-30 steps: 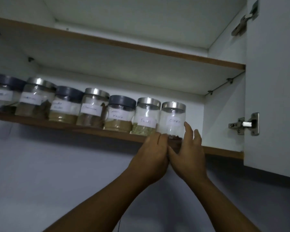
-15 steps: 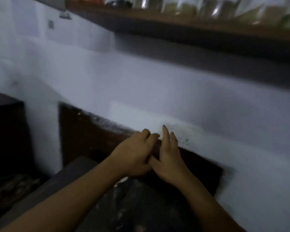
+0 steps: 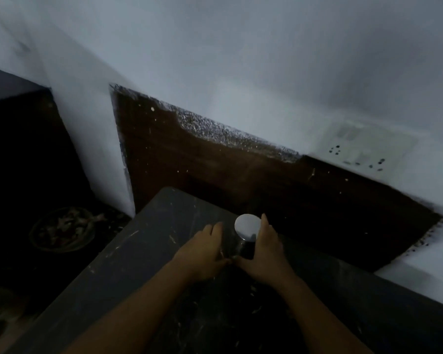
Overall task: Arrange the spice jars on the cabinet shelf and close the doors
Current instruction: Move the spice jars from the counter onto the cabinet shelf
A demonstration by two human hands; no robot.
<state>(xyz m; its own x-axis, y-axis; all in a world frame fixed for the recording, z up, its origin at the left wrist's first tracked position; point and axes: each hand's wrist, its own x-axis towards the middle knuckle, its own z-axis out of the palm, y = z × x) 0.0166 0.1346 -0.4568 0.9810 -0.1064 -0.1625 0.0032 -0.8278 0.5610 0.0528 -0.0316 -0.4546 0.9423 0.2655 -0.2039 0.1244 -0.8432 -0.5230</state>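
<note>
The jar point(image 3: 244, 246) stands on the counter point(image 3: 143, 251). The right hand point(image 3: 265, 251), at its 3 o'clock, curls round the glass. The left hand point(image 3: 205, 249), at 9 o'clock, is relaxed, and I cannot tell if it touches. The jar is probably smooth, breakable and light, so hold the body, not the lid point(image 3: 247, 226).

A: Dim, bluish light throughout; brightest on the pale painted wall point(image 3: 241, 47), sinking to grey shadow at upper right.
B: Single glare spot on the round silver metal lid point(image 3: 247, 224); clear glass jar point(image 3: 244, 247) beneath nearly lost in murk.
A: Motion smear across the white plastic switch plate point(image 3: 363, 146); grain over the dark brown wooden panel point(image 3: 241, 180).
B: Near-black at lower left, round shallow dish point(image 3: 62, 229) barely legible. Lines leaning and stretched toward the frame edges.
</note>
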